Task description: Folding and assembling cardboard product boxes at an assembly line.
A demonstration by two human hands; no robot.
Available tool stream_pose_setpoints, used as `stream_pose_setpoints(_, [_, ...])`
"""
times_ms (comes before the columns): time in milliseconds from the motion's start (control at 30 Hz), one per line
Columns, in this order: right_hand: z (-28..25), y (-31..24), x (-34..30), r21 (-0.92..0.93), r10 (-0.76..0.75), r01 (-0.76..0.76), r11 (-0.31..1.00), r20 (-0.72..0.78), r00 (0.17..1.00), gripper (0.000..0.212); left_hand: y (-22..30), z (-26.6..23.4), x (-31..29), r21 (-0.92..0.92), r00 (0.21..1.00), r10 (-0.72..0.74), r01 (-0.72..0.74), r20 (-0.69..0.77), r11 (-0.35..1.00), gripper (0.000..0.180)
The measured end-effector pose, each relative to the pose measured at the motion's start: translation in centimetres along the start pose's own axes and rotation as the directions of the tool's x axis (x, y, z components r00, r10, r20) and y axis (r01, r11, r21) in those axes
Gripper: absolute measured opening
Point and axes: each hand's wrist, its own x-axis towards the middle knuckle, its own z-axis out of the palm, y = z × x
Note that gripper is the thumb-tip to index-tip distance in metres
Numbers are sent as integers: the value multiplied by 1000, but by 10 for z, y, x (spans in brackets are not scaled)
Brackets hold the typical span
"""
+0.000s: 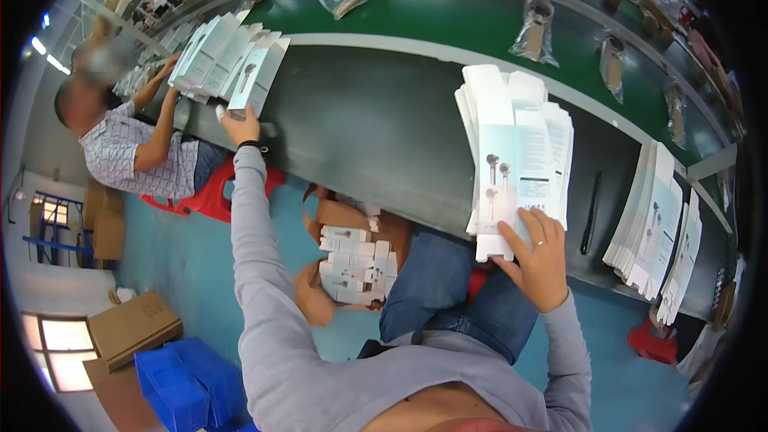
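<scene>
Right fingers spread on carton stack, surface near edge | left fingers pinch flat carton, farther left | press lightly, edges square

Left of the middle carton stack, wide passage is offered over bare dark worktop, bounded farther off by overlapping cartons and the left hand. The stack's near end is blocked by the right hand; its right side is narrowed by a black rod.
</scene>
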Motion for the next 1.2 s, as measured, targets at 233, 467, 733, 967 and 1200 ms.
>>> stream_pose_setpoints(233, [-13, 18, 2, 39, -165, 183, 982, -291, 943, 33, -4, 16, 27, 502, 966, 74, 64, -249, 862, 75])
stream_pose_setpoints(467, [-60, 1, 1, 739, 486, -46, 673, -393, 781, 20, 283, 6, -176, -275, 650, 592, -530, 476, 802, 106])
stream_pose_setpoints(733, [-33, -40, 0, 990, 373, -59, -126, 103, 922, 13, 358, -34, -238, -486, 85, 715, -678, 694, 552, 77])
stream_pose_setpoints(967, [-28, -24, -7, 762, 250, -11, 648, -200, 947, 12, 386, -48, -243, -512, 114, 648, -517, 753, 686, 72])
stream_pose_setpoints(1200, [-16, -34, -26, 967, 300, 44, 253, -122, 946, 36, 363, -59, -281, -536, 470, 516, -105, 716, 838, 86])
